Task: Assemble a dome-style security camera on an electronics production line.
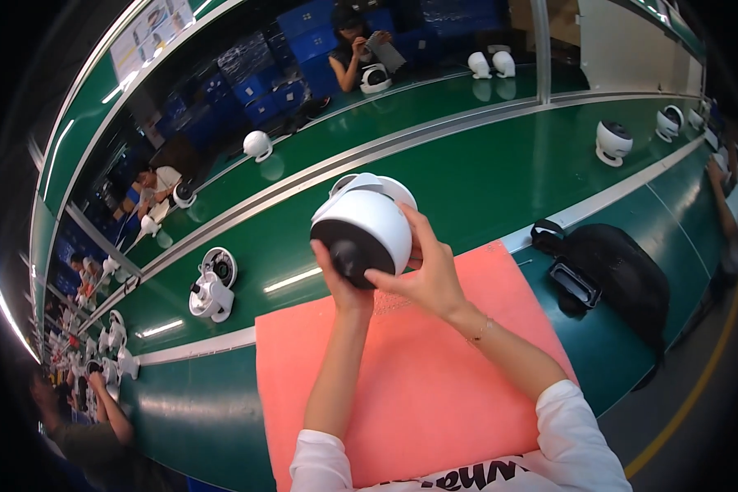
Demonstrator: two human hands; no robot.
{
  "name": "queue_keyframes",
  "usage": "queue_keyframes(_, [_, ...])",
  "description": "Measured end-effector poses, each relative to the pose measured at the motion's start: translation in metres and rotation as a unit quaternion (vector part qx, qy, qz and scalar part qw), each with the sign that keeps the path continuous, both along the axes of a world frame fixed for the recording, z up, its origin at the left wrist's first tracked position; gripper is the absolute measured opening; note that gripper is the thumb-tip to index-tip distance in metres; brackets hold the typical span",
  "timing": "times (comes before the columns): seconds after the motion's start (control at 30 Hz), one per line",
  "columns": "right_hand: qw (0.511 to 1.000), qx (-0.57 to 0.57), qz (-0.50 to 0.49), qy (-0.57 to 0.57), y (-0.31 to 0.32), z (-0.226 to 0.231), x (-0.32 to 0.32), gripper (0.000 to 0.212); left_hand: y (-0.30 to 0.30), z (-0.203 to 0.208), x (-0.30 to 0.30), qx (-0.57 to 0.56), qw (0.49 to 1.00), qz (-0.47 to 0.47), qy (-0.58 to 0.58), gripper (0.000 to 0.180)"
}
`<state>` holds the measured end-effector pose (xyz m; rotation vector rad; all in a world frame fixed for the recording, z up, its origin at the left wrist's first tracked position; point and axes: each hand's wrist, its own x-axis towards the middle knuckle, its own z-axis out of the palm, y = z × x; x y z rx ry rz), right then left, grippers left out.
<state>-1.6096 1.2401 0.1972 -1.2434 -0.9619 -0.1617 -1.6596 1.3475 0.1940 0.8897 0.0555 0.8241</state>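
Both my hands hold a white round device [392,223] with a glossy black face, tilted, above a pink foam mat [435,361]. A dark round bulge stands out from the black face, and a white ring-like part shows at the device's far side. My left hand [341,283] grips the black face at its left lower edge. On the right, my right hand [429,277] wraps the white shell, its thumb reaching onto the black face.
A green conveyor belt [500,187] runs behind the mat. An opened white device [211,299] sits on it to the left, a finished-looking white device [613,143] to the right. A black bag [619,275] lies on the right. Other people work along the line.
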Motion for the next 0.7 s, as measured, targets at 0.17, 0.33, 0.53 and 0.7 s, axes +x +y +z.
queue_keyframes(0.17, [0.912,0.0,0.107,0.397,-0.01,-0.002,0.052,0.061,0.017,-0.02,0.021,-0.158,0.959,-0.231,0.046,0.081])
queue_keyframes(0.33, [0.879,0.021,0.046,0.474,-0.019,-0.041,0.1,0.071,0.071,-0.081,0.06,-0.189,0.974,-0.077,0.099,0.076])
queue_keyframes(0.53, [0.797,0.065,0.116,0.589,-0.018,-0.067,0.116,0.075,0.088,-0.103,0.079,-0.157,0.982,0.015,0.102,0.045])
queue_keyframes(0.7, [0.944,-0.081,0.122,0.294,0.002,-0.064,0.076,0.065,0.098,-0.064,0.019,-0.075,0.985,-0.013,0.152,0.053])
